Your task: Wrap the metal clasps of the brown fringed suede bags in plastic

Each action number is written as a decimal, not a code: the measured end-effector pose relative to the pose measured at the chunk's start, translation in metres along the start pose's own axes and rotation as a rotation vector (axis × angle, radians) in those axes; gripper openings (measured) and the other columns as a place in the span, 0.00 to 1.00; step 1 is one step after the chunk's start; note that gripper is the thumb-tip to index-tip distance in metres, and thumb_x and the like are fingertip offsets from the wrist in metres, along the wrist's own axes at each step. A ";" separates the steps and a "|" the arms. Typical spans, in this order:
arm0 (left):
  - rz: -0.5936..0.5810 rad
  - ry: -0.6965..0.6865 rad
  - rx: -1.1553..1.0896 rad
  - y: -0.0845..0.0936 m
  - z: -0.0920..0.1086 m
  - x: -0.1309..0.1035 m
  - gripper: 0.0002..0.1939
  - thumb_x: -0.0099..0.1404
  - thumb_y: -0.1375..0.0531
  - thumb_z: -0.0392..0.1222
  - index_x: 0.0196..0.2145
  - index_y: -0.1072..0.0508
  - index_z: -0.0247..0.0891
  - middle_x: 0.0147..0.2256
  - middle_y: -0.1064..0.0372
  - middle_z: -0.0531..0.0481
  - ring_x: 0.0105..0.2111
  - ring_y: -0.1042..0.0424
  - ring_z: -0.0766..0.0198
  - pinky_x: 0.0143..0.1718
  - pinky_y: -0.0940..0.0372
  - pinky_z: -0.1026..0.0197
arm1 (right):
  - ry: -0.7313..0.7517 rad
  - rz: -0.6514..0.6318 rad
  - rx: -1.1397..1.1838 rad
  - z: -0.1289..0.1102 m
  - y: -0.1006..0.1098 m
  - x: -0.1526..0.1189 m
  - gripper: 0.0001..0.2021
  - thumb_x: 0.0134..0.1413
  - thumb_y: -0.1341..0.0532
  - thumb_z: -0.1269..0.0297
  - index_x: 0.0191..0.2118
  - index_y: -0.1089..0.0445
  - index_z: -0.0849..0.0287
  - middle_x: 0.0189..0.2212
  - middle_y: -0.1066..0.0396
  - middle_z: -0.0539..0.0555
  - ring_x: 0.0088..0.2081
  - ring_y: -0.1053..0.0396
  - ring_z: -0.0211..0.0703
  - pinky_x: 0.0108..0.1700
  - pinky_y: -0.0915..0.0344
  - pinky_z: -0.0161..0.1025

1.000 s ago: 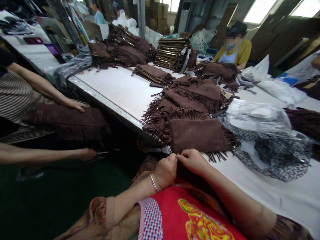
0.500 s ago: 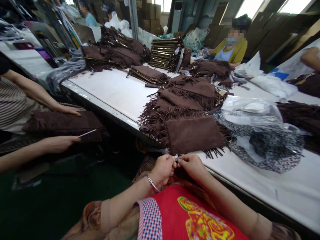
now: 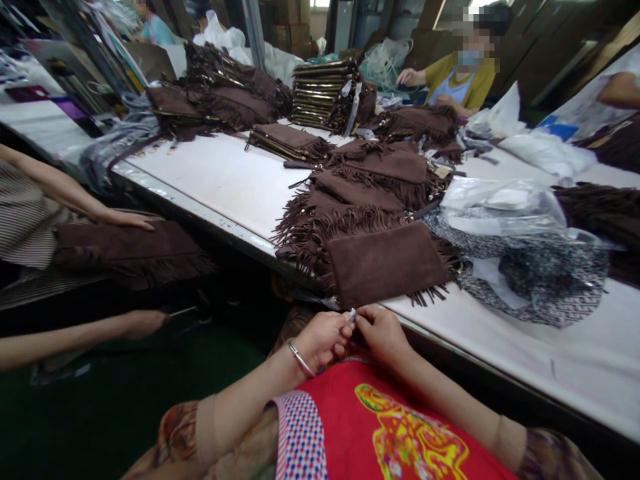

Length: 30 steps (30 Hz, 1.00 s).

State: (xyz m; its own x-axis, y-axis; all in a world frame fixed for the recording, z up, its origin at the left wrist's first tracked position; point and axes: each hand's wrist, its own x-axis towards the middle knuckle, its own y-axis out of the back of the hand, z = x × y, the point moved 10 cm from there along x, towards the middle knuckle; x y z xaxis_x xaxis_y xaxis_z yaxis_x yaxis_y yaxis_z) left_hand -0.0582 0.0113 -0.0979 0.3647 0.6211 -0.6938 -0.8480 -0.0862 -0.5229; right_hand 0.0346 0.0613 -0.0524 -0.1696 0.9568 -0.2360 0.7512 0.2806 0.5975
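My left hand point(image 3: 327, 340), with a silver bangle at the wrist, is closed in a pinch on a small shiny piece point(image 3: 352, 316). Beside it my right hand point(image 3: 383, 331) has its fingertips pressed together close to the same piece; what they hold is too small to name. Both hands are near my red apron point(image 3: 345, 407), at the table's front edge. Just beyond them a brown fringed pouch point(image 3: 387, 261) lies flat on a heap of similar fringed pouches point(image 3: 350, 193).
A clear plastic bag with speckled fabric point(image 3: 530, 267) lies at the right of the white table point(image 3: 200, 180). Stacked pouches point(image 3: 323, 93) stand behind. At left, a co-worker's hands point(image 3: 145, 323) are by a brown piece point(image 3: 125, 247); another person point(image 3: 463, 80) sits across.
The view has shifted slightly. The left co-worker's lower hand, with a thin tool, has dropped away from the brown piece. Across the table, the person's hand has risen. My hands remain together.
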 end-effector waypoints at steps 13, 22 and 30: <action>0.002 -0.068 -0.032 -0.005 -0.015 0.001 0.16 0.63 0.42 0.53 0.28 0.38 0.38 0.17 0.49 0.62 0.13 0.57 0.77 0.14 0.62 0.71 | -0.367 -0.044 0.839 0.041 -0.046 -0.011 0.15 0.38 0.32 0.55 0.29 0.33 0.59 0.16 0.36 0.45 0.18 0.40 0.36 0.22 0.43 0.35; 0.264 -0.313 0.308 0.015 -0.010 0.001 0.22 0.62 0.45 0.58 0.21 0.36 0.38 0.16 0.42 0.58 0.13 0.47 0.73 0.16 0.53 0.67 | -0.299 -0.294 1.168 0.018 -0.055 -0.028 0.14 0.46 0.33 0.54 0.31 0.33 0.59 0.22 0.34 0.49 0.23 0.36 0.37 0.27 0.38 0.36; -0.060 -0.130 -0.004 -0.016 -0.020 0.000 0.17 0.64 0.44 0.55 0.27 0.39 0.39 0.17 0.50 0.62 0.13 0.57 0.76 0.14 0.59 0.71 | -0.279 -0.254 1.170 0.018 -0.053 -0.023 0.15 0.46 0.32 0.54 0.25 0.37 0.57 0.20 0.41 0.45 0.22 0.43 0.36 0.27 0.41 0.34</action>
State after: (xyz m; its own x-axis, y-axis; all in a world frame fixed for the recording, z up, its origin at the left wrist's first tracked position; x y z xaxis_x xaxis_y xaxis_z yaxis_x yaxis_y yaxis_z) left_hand -0.0367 -0.0026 -0.0992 0.3613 0.7212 -0.5911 -0.8245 -0.0490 -0.5637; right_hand 0.0096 0.0230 -0.0924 -0.3605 0.7954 -0.4872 0.8607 0.0824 -0.5024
